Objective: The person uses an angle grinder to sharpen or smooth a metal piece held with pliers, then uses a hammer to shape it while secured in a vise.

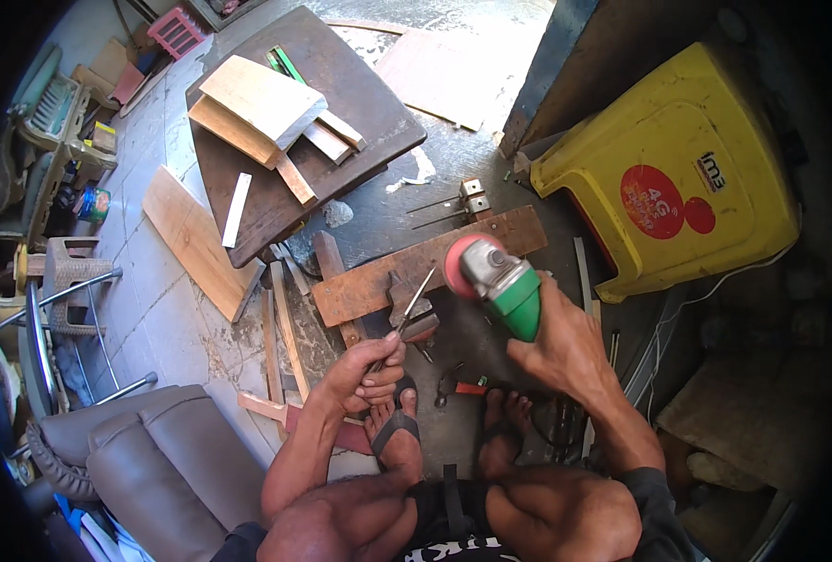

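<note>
My left hand (364, 375) is closed on a slim metal piece (416, 302) with a bright pointed end, tilted up and to the right. Its kind is not clear. My right hand (571, 342) grips a green angle grinder (512, 298) by its body. The grinder's reddish disc (458, 267) is a short distance right of the metal tip, apart from it. Behind and below the metal piece is a dark vise (414, 323), at a worn wooden plank (369, 286) lying across low in front of me.
A dark wooden table (341, 56) bears several boards (261, 94). A wide plank (196, 239) leans against it. At right stands a yellow plastic stool (706, 140) with a white cord (664, 323) beside it. A hammer (444, 382) lies between my feet; a brown cushioned seat (154, 459) is at lower left.
</note>
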The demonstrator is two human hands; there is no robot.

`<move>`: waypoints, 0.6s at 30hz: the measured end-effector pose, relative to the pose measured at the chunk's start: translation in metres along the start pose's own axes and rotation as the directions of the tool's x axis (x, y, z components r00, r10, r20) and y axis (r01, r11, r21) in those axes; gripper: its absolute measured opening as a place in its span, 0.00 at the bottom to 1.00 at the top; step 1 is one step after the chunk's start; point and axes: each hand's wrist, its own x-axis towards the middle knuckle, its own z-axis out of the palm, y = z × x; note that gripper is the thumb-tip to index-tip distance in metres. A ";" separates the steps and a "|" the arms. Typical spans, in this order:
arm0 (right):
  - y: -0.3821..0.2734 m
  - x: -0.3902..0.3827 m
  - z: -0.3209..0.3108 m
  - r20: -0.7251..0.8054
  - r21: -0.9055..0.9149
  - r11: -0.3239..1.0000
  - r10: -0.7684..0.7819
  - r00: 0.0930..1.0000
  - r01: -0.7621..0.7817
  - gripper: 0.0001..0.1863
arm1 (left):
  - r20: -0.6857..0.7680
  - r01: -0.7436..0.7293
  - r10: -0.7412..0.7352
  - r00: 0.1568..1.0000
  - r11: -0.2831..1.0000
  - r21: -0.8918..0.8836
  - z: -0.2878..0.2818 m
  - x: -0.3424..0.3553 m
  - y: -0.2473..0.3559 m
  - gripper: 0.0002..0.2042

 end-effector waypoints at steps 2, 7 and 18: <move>0.003 -0.001 0.003 -0.028 0.054 0.998 0.015 0.999 -0.014 0.45 | 0.023 0.032 -0.031 0.999 0.999 -0.031 -0.001 0.000 0.003 0.24; 0.000 0.001 0.015 -0.040 0.115 0.993 0.024 0.999 -0.019 0.45 | 0.025 0.038 -0.039 0.999 0.998 0.044 -0.002 0.004 -0.002 0.27; 0.007 0.017 0.026 -0.046 0.071 0.997 0.012 0.999 -0.009 0.44 | 0.082 0.044 -0.042 0.996 0.999 -0.016 -0.010 0.009 -0.009 0.26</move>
